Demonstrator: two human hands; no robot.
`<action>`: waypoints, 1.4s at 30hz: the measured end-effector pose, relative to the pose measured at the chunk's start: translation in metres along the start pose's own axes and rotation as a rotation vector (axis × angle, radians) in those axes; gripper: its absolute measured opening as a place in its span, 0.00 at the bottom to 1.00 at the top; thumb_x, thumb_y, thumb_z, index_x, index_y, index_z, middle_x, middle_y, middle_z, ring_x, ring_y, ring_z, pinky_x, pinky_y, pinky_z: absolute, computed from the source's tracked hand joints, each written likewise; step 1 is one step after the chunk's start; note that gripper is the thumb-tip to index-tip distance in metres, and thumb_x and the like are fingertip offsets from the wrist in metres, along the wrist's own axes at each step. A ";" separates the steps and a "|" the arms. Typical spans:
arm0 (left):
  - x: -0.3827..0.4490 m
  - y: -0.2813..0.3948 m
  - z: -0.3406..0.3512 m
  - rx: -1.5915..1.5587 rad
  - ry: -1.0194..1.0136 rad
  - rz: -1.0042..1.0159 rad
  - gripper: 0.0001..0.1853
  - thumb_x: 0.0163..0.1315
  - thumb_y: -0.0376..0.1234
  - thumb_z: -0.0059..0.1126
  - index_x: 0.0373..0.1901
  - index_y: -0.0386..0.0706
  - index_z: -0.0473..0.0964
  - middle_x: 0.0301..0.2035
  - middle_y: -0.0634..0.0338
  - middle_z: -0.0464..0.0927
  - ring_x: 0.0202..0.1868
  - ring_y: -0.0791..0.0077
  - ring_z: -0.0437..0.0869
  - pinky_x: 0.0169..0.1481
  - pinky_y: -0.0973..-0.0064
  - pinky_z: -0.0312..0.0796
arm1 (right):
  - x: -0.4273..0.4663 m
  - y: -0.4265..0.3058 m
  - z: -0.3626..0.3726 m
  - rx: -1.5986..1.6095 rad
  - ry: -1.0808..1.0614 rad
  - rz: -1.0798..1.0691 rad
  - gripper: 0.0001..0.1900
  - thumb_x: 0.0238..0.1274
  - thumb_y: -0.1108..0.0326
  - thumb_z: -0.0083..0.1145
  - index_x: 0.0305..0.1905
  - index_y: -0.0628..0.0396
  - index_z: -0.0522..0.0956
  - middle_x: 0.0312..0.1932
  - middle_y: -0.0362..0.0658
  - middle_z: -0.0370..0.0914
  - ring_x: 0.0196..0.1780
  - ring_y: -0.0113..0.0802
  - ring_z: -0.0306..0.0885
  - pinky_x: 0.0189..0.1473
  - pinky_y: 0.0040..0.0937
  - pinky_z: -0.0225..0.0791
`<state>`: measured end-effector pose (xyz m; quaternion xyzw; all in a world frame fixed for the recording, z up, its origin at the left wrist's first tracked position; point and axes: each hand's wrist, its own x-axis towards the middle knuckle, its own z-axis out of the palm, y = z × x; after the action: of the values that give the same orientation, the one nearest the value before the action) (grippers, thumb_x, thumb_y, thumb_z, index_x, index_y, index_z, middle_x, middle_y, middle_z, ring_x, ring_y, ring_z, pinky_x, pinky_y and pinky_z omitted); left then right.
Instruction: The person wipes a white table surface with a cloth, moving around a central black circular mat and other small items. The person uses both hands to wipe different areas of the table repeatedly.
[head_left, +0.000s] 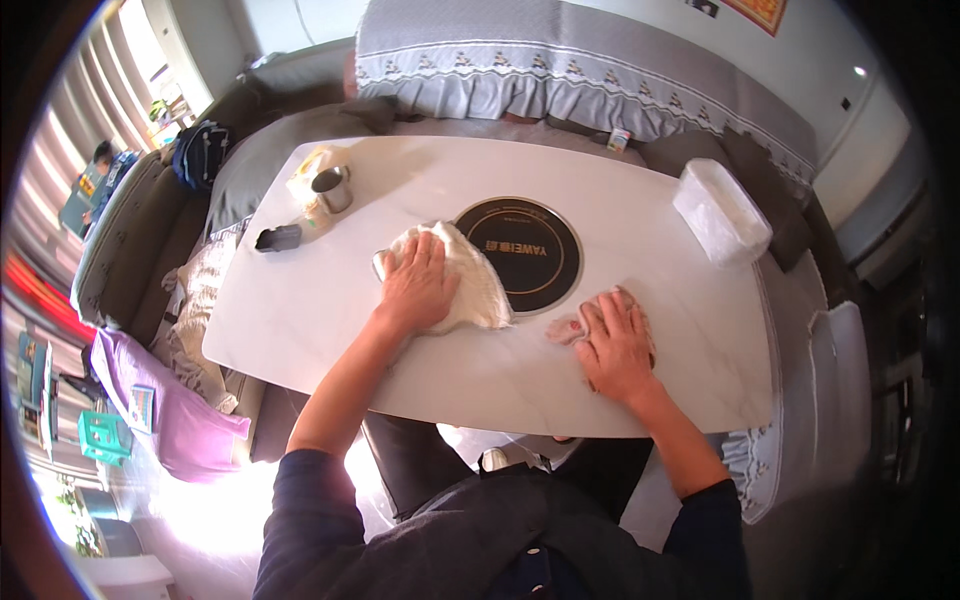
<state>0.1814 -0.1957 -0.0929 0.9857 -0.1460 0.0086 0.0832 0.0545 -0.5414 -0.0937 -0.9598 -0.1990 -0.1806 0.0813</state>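
My left hand (421, 279) presses a cream cloth (474, 289) onto the white marble-patterned table (480, 375). That cloth is spread out and overlaps the left edge of a round black cooktop (536, 255) set into the tabletop. To the right, my right hand (616, 345) rests over a smaller, crumpled pinkish cloth (568, 330) with a red mark on it. Most of this cloth is hidden beneath the palm and fingers. Both hands lie palm down, on either side of the cooktop's near edge.
A metal mug (332, 189), a small jar (316, 215), a yellowish packet (319, 161) and a dark container (278, 238) stand at the left. Plastic-wrapped tissues (721, 212) lie at the far right corner. Sofas (525, 90) surround the table. A person (112, 169) sits at far left.
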 end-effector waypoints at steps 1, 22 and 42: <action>0.007 -0.002 -0.001 -0.001 -0.005 -0.015 0.40 0.80 0.52 0.40 0.84 0.35 0.56 0.84 0.41 0.51 0.86 0.46 0.51 0.85 0.36 0.45 | 0.009 0.007 0.001 0.009 -0.024 0.010 0.29 0.71 0.56 0.55 0.68 0.65 0.77 0.73 0.59 0.67 0.79 0.63 0.61 0.80 0.61 0.53; 0.241 -0.104 0.011 -0.062 0.180 -0.349 0.37 0.81 0.52 0.38 0.83 0.37 0.58 0.80 0.50 0.60 0.83 0.55 0.58 0.82 0.41 0.52 | 0.073 0.058 0.038 -0.042 -0.007 0.125 0.28 0.78 0.58 0.51 0.70 0.71 0.74 0.75 0.64 0.66 0.81 0.69 0.58 0.82 0.66 0.46; 0.303 -0.119 0.006 0.120 0.074 -0.254 0.44 0.74 0.65 0.39 0.84 0.52 0.62 0.83 0.51 0.57 0.83 0.42 0.56 0.80 0.28 0.50 | 0.077 0.054 0.032 -0.049 0.000 0.122 0.28 0.74 0.59 0.55 0.70 0.69 0.75 0.76 0.64 0.65 0.81 0.68 0.58 0.79 0.68 0.51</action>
<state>0.5059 -0.1717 -0.1053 0.9985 -0.0162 0.0432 0.0301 0.1527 -0.5555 -0.0985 -0.9718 -0.1357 -0.1800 0.0686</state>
